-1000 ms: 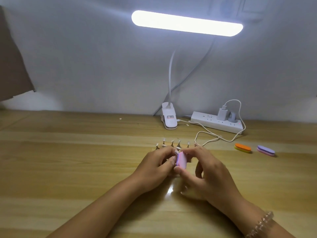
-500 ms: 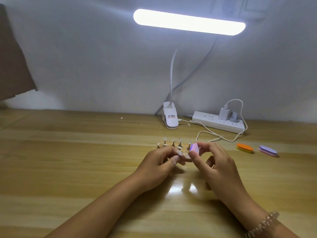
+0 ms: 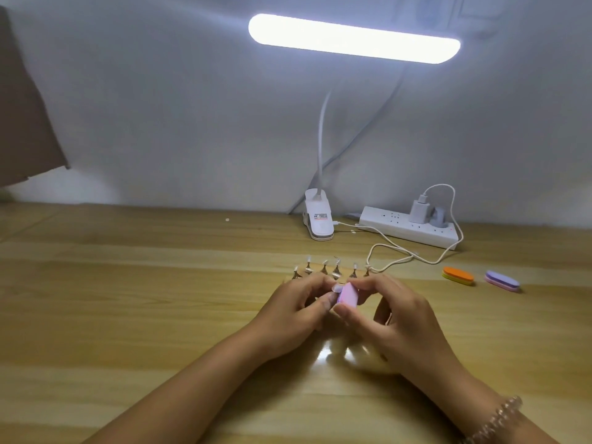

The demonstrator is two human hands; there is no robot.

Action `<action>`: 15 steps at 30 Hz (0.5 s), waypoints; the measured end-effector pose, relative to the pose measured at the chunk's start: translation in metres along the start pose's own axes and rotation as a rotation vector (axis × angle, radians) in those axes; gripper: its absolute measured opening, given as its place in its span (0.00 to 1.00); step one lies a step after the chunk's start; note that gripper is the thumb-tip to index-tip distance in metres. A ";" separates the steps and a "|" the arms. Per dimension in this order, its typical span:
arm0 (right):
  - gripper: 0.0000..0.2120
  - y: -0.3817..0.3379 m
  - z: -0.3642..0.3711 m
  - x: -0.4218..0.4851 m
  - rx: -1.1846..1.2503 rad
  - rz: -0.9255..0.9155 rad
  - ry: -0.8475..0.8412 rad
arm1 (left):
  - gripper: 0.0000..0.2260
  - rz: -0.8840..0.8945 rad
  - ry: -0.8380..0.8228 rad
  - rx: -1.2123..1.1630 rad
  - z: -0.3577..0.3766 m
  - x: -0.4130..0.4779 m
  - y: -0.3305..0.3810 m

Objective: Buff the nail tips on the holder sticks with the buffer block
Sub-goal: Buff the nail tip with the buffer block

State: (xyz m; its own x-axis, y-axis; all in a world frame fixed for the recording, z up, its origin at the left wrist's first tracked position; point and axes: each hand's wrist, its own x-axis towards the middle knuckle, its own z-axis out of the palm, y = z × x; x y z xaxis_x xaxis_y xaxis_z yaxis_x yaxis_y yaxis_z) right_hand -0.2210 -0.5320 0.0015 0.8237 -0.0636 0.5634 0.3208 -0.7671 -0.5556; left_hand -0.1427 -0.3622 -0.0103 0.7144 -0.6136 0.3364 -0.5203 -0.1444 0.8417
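Observation:
My right hand (image 3: 397, 318) pinches a small pink-purple buffer block (image 3: 347, 295) between thumb and fingers. My left hand (image 3: 298, 307) holds a holder stick with a clear nail tip (image 3: 337, 287) at its end, and the tip touches the block's upper left edge. The stick itself is mostly hidden inside my fingers. Just behind both hands, a row of several more holder sticks with nail tips (image 3: 333, 270) stands on the wooden table (image 3: 128, 299).
An orange-yellow buffer block (image 3: 458, 275) and a purple one (image 3: 502, 280) lie to the right. At the back stand a clip lamp base (image 3: 318, 221), a white power strip (image 3: 410, 229) and a looping white cable (image 3: 394, 251). The lamp bar (image 3: 352, 38) glows overhead.
The buffer block has moved back down and toward me against the nail tip after being lifted farther away half a second ago. My left hand has stayed nearly still.

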 end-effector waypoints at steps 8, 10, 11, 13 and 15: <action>0.15 -0.002 0.004 0.000 -0.064 -0.006 0.001 | 0.07 -0.003 -0.021 0.052 0.000 0.001 -0.003; 0.14 0.002 0.001 0.003 -0.034 0.047 0.034 | 0.08 0.019 -0.028 0.096 0.001 0.000 -0.003; 0.15 0.002 0.001 0.003 -0.043 0.029 0.032 | 0.08 0.023 -0.035 0.106 0.001 -0.001 -0.003; 0.17 -0.002 0.002 -0.001 -0.095 -0.058 -0.008 | 0.07 0.013 -0.049 0.083 0.001 -0.001 -0.001; 0.18 -0.005 0.003 -0.001 -0.076 -0.065 -0.032 | 0.07 0.004 -0.042 0.069 0.000 0.000 -0.001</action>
State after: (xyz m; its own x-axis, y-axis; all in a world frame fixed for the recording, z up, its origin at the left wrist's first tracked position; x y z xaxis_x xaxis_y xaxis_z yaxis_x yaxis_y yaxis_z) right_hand -0.2220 -0.5260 0.0014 0.8173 0.0072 0.5762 0.3384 -0.8153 -0.4698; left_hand -0.1423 -0.3628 -0.0109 0.6927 -0.6459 0.3209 -0.5555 -0.1940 0.8086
